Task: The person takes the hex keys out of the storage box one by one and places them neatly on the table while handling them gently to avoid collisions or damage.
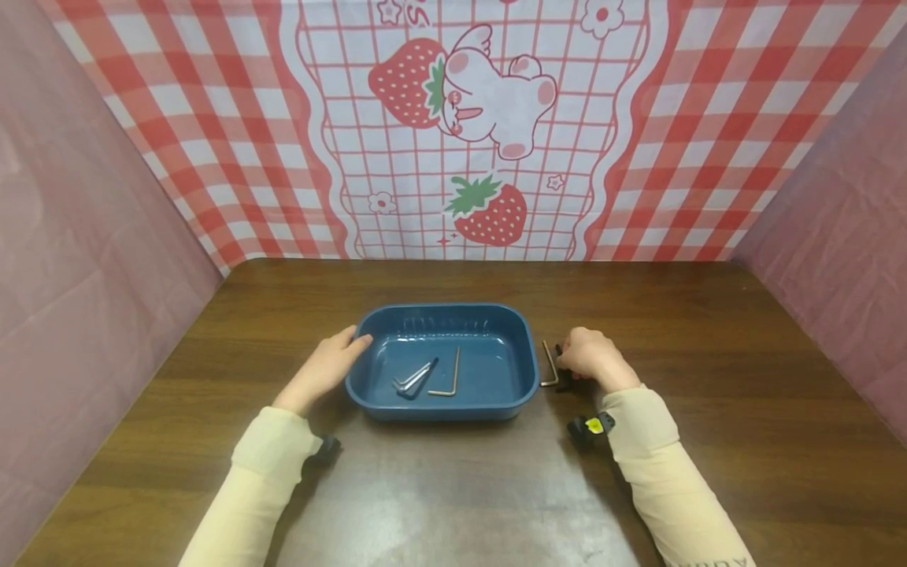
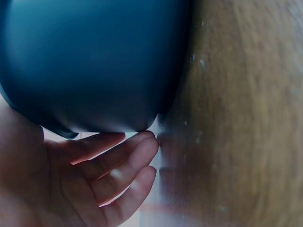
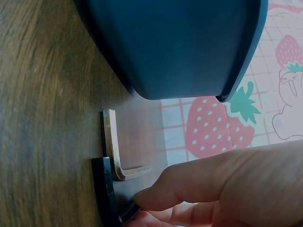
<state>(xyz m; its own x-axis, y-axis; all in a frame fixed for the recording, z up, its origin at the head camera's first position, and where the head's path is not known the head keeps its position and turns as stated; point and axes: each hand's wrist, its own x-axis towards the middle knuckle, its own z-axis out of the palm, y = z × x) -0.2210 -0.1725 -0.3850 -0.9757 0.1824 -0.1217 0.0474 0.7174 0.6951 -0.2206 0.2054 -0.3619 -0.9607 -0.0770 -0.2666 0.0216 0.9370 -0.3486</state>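
A blue rectangular tray [image 1: 442, 412] stands on the table. My left hand [image 1: 328, 364] holds its left end, thumb over the rim and fingers [image 2: 128, 161] against the outer wall. Inside lie a bronze-coloured hex key [image 1: 455, 374] and a small cluster of silver and dark hex keys [image 1: 416, 378]. Just right of the tray, another bronze-coloured hex key [image 3: 113, 142] lies on the wood. Beside it is a black hex key [image 3: 103, 189], whose bent end my right hand [image 1: 591, 356] pinches between thumb and finger; that hand partly hides it in the head view.
The brown wooden table [image 1: 453, 488] extends around the tray. Behind it hangs a red-and-white checked cloth [image 1: 453, 197] with strawberries, and pink cloths [image 1: 836, 189] flank both sides. A small black wrist device [image 1: 591, 428] sits by the right cuff.
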